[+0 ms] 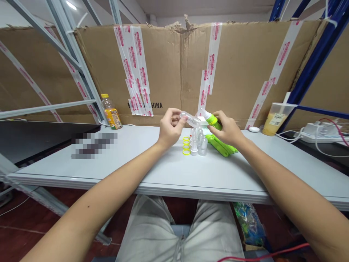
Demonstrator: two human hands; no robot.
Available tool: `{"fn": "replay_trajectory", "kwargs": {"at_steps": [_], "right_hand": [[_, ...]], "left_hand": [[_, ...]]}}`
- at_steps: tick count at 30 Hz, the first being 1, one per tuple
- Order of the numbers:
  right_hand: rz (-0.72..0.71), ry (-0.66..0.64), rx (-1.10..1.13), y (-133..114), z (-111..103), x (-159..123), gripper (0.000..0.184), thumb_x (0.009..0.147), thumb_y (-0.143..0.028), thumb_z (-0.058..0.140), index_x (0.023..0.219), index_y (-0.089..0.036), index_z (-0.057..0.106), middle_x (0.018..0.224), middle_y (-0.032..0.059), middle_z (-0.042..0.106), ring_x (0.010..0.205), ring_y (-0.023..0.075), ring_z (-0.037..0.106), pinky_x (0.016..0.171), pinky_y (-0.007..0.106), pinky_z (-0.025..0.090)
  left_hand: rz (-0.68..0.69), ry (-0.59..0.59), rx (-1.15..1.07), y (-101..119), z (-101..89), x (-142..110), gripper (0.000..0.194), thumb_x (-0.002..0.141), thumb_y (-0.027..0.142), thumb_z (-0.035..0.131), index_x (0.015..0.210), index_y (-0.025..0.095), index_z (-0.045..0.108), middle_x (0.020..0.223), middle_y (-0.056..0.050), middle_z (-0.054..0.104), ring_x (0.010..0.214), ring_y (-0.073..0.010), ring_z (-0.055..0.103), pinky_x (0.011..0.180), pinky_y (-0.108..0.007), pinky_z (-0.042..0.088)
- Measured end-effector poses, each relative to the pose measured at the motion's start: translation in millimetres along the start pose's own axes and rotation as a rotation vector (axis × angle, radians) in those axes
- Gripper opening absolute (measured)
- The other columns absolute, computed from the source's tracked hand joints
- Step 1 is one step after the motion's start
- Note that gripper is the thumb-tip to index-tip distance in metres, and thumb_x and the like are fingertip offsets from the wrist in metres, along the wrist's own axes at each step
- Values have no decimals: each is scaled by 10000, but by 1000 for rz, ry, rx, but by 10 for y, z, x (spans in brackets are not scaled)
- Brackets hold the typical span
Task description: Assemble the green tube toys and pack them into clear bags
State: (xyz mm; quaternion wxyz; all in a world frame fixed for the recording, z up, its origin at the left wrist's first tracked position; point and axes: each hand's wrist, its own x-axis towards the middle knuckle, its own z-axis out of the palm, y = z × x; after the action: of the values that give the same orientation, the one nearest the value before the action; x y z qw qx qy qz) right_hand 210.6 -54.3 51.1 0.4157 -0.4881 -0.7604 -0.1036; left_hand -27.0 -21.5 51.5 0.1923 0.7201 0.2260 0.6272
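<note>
My left hand [169,128] is closed around a small clear plastic tube [190,118], held above the white table [109,167]. My right hand [228,129] grips a green piece with a clear tip [210,118], and the two parts nearly meet between the hands. Below them stand several clear plastic tubes [198,142] upright on the table. Three yellow rings [186,145] lie in a column to their left. Several green pieces [220,146] lie to their right, under my right wrist.
An orange drink bottle [111,112] stands at the back left. A plastic cup with yellow drink [278,118] and a small white round object [254,129] are at the back right, next to a power strip with cables [316,133]. Taped cardboard [177,69] walls the back.
</note>
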Motion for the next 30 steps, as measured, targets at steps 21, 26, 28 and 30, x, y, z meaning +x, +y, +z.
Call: {"fn": "replay_trajectory", "kwargs": {"at_steps": [21, 26, 28, 30], "right_hand": [[-234, -28, -317, 124, 138, 511, 464, 826, -308, 546, 1274, -189, 556, 1085, 118, 729, 861, 286, 660, 643, 327, 368], [-243, -72, -340, -2, 237, 343, 486, 912, -369, 505, 1371, -209, 505, 1133, 111, 725, 841, 272, 667, 600, 314, 335], [-243, -73, -344, 0, 199, 281, 448, 946, -434, 484, 1343, -231, 535, 1124, 100, 727, 851, 263, 666, 589, 304, 318], [-228, -62, -345, 21, 146, 245, 461, 957, -508, 472, 1317, -234, 562, 1088, 99, 731, 843, 257, 662, 583, 300, 305]], "left_hand": [[-178, -163, -149, -418, 155, 382, 292, 816, 320, 627, 998, 219, 423, 745, 35, 632, 424, -72, 558, 393, -194, 398], [-150, -191, -100, -399, 119, 273, 275, 841, 293, 593, 1024, 228, 398, 751, 46, 617, 472, -62, 559, 439, -178, 421], [-128, -215, -69, -349, 133, 252, 266, 836, 292, 606, 1008, 221, 415, 755, 40, 614, 508, -64, 566, 463, -179, 437], [-107, -249, -59, -292, 152, 242, 272, 829, 303, 629, 995, 216, 432, 776, 33, 619, 534, -69, 578, 486, -187, 455]]}}
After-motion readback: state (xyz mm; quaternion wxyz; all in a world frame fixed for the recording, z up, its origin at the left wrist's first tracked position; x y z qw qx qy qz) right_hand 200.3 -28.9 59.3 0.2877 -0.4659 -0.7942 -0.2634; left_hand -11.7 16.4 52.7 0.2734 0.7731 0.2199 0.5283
